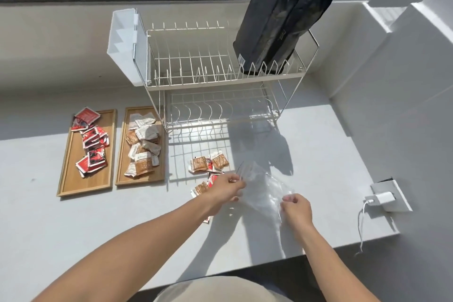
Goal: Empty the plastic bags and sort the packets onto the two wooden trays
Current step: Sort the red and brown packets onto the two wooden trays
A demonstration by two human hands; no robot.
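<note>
A clear plastic bag (262, 189) lies crumpled on the white counter between my hands. My left hand (226, 191) pinches its left edge and my right hand (296, 208) pinches its right edge. Loose brown and red packets (208, 163) lie on the counter just left of the bag, some partly hidden under my left hand. The left wooden tray (71, 176) holds several red packets (92, 144). The right wooden tray (122, 174) holds several brown and white packets (143, 144).
A white two-tier wire dish rack (220, 86) stands behind the packets, with black bags (282, 19) upright on its top tier. A wall socket with a white charger and cable (382, 200) sits at the right. The counter's front edge runs near my body.
</note>
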